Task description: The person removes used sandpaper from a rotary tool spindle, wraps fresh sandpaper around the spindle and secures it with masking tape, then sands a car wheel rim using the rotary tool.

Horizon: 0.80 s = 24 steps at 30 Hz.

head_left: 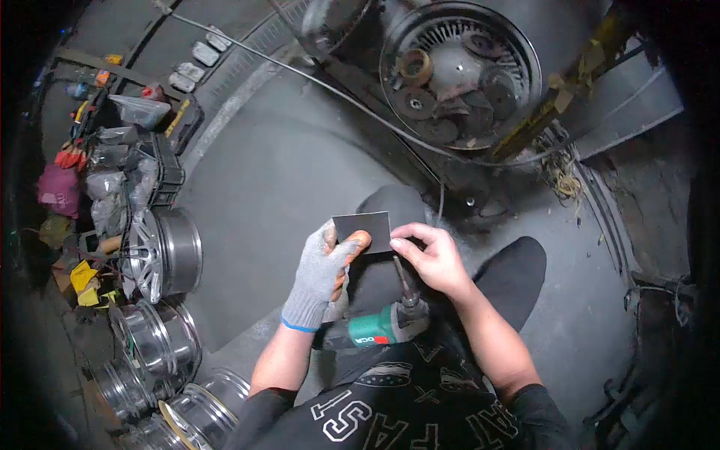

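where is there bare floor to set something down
The widest bare patch is the floor between the wheels and the person's left knee. Another lies right of the right knee. Crowded: the left edge, with wheels and bags, and the lap, with a power tool.

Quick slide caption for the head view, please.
Gloved left hand holds a dark sheet, bare right hand at its edge, green power tool nearby.
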### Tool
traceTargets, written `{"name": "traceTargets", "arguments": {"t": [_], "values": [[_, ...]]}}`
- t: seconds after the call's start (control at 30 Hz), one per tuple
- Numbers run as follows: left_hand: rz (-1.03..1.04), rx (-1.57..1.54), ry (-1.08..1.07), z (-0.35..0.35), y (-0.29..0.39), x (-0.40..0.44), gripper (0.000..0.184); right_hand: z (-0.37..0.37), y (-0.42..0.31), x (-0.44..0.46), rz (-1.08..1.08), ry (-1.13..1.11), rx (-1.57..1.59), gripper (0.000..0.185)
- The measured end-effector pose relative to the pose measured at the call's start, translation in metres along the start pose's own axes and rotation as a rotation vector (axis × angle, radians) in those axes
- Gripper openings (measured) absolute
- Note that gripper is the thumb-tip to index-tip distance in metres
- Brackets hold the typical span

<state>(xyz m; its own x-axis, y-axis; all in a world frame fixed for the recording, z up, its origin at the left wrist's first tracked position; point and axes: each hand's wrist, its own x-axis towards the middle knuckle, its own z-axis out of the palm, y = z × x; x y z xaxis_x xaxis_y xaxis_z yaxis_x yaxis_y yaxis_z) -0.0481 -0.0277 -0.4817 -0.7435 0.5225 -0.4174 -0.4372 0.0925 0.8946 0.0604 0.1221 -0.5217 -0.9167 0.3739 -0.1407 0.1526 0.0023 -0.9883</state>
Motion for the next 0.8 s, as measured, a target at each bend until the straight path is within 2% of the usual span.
{"name": "traceTargets", "arguments": {"t": [0.07, 0.17, 0.23, 0.37, 0.47, 0.57, 0.63, 0.77, 0.8], "values": [[-0.077, 0.02, -0.02, -0.004, -0.001, -0.003, 0.019, -0.001, 0.004, -0.001, -0.023, 0.024, -0.009, 0.018], [-0.077, 0.029, 0.0, -0.002, -0.003, -0.002, 0.018, 0.0, 0.008, -0.001, -0.06, 0.044, 0.0, 0.019], [-0.1, 0.058, -0.001, -0.003, -0.008, -0.003, 0.018, -0.001, 0.011, -0.002, 0.165, -0.048, 0.087, 0.02], [-0.098, 0.019, 0.031, 0.001, -0.02, -0.008, 0.019, -0.003, 0.008, -0.002, 0.235, -0.116, 0.015, 0.02], [-0.155, -0.121, 0.089, 0.001, -0.023, -0.009, 0.021, -0.003, 0.011, -0.003, 0.243, -0.128, 0.037, 0.02], [-0.159, -0.186, 0.053, -0.007, -0.035, -0.005, 0.023, -0.003, 0.011, -0.004, 0.213, -0.109, 0.046, 0.02], [-0.158, -0.22, 0.039, -0.002, -0.03, -0.004, 0.013, -0.003, 0.009, -0.005, 0.193, -0.11, 0.015, 0.021], [-0.179, -0.302, -0.065, -0.039, -0.067, 0.018, 0.012, -0.005, 0.002, -0.006, 0.211, -0.113, -0.077, 0.02], [-0.33, -0.276, -0.185, -0.039, -0.059, 0.021, 0.018, -0.006, 0.001, -0.007, 0.132, -0.079, -0.128, 0.019]]}}
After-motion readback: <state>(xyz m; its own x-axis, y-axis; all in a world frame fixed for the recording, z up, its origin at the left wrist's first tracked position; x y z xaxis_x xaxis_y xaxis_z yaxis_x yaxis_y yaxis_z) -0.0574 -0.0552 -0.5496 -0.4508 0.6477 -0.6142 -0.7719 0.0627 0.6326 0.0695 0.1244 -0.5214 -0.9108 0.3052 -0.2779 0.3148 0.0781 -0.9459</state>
